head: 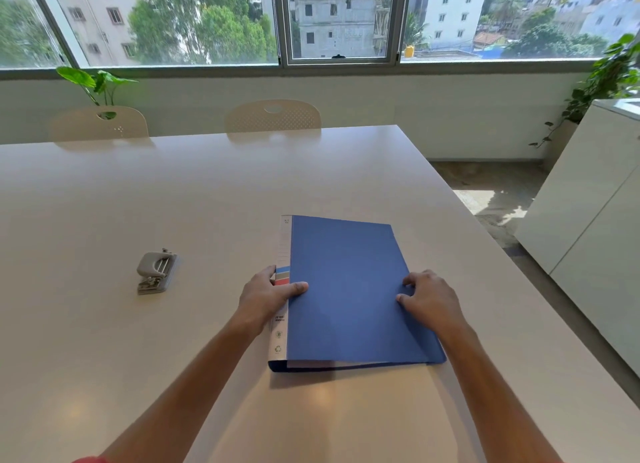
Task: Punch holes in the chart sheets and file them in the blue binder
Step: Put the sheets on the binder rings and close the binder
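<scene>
Sunlit windows run along the far wall, above a wide pale table [214,199] that fills most of the view. On it lies the blue binder [349,289], closed and flat, its white labelled spine turned to the left and its front cover facing up. The left hand [266,298] grips the binder at the spine, thumb laid over the edge of the cover and fingers wrapped down round the spine's outer side. The right hand [431,298] rests on the cover near the binder's right edge, its fingers bent with the tips pressing on the blue surface; whether they catch the cover's edge cannot be told. Well to the left of the binder sits a grey hole punch [156,272], alone on the table. Beyond the binder, two cream chairs [273,117] are tucked against the table's far side. To the binder's right, off the table, stands a white cabinet [588,199], with a leafy plant [613,74] at its far end.
</scene>
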Demonstrator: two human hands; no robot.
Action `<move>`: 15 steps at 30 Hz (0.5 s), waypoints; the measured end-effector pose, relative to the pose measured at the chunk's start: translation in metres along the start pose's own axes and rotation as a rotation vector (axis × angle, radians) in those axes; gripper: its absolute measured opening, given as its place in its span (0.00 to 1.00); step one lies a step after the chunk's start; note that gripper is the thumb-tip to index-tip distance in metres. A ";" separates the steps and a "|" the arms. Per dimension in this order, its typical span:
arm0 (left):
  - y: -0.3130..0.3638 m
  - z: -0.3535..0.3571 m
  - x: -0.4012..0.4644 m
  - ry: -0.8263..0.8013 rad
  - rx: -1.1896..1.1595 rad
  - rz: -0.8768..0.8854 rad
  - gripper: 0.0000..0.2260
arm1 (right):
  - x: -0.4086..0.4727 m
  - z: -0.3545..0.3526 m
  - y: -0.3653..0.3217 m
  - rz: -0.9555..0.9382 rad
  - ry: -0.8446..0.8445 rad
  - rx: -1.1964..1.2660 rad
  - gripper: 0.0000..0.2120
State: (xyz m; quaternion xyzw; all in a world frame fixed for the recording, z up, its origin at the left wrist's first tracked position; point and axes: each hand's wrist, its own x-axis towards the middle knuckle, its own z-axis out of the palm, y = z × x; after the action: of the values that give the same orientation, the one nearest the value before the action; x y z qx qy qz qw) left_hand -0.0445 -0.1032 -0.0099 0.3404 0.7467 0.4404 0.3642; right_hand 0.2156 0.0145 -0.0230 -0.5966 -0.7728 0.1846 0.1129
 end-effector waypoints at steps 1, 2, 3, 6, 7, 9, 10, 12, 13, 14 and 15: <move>0.000 0.000 -0.001 -0.024 -0.103 -0.027 0.25 | 0.000 -0.001 0.000 0.004 -0.010 0.007 0.18; 0.001 0.000 -0.001 -0.039 -0.187 -0.051 0.27 | 0.000 -0.002 0.001 0.010 -0.021 0.017 0.18; 0.002 0.001 -0.003 -0.040 -0.240 -0.062 0.28 | 0.000 -0.004 0.002 0.019 -0.029 0.033 0.18; 0.003 0.004 -0.010 -0.011 -0.370 -0.053 0.21 | 0.002 -0.006 0.007 0.052 -0.033 0.189 0.21; 0.003 0.005 -0.012 -0.001 -0.405 -0.048 0.19 | 0.002 -0.008 0.007 0.071 -0.021 0.279 0.21; 0.004 0.007 -0.017 0.010 -0.457 -0.028 0.17 | 0.002 -0.010 0.008 0.125 -0.007 0.435 0.24; 0.004 0.008 -0.018 0.019 -0.482 -0.014 0.16 | 0.003 -0.011 0.009 0.147 -0.010 0.479 0.27; 0.007 0.009 -0.020 0.035 -0.526 0.019 0.16 | 0.005 -0.010 0.012 0.178 -0.028 0.533 0.30; 0.008 0.009 -0.020 0.040 -0.541 0.033 0.17 | 0.006 -0.011 0.012 0.184 -0.046 0.571 0.29; 0.009 0.008 -0.020 0.043 -0.553 0.040 0.18 | 0.006 -0.013 0.013 0.193 -0.076 0.630 0.27; 0.009 0.007 -0.020 0.046 -0.561 0.043 0.19 | 0.007 -0.015 0.012 0.202 -0.113 0.705 0.23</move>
State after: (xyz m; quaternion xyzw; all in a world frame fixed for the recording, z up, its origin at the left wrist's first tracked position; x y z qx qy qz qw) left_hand -0.0271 -0.1136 0.0012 0.2319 0.5962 0.6452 0.4179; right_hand 0.2308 0.0260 -0.0144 -0.5830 -0.6041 0.4825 0.2498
